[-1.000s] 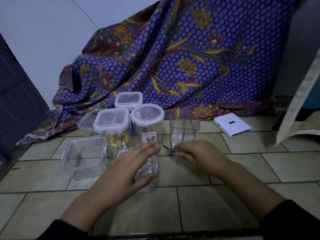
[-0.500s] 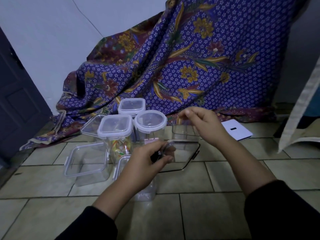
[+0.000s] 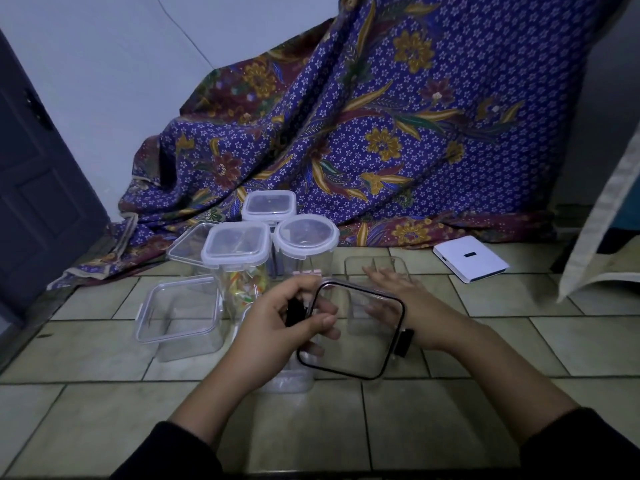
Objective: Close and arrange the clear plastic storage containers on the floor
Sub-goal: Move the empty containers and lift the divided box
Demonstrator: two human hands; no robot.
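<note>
My left hand (image 3: 294, 327) grips a clear square lid with a black rim (image 3: 360, 355) by its left clasp and holds it tilted above the floor. My right hand (image 3: 398, 299) rests behind the lid, fingers spread against an open clear container (image 3: 377, 268). To the left stand three lidded containers: a square one with colourful contents (image 3: 239, 251), a round-lidded one (image 3: 306, 235) and a square one (image 3: 269, 206) behind them. An open square tub (image 3: 180, 317) sits at the left. Under my left hand another clear container (image 3: 287, 381) is mostly hidden.
A purple batik cloth (image 3: 398, 126) drapes over the wall behind the containers. A white flat box (image 3: 471, 259) lies on the tiles at the right. A dark door (image 3: 34, 174) stands at the left, pale fabric (image 3: 602, 216) hangs at the right edge.
My left hand took the black-rimmed lid off the floor and turned it more upright. My right hand rose to the open container's rim, then dropped to its near side.
</note>
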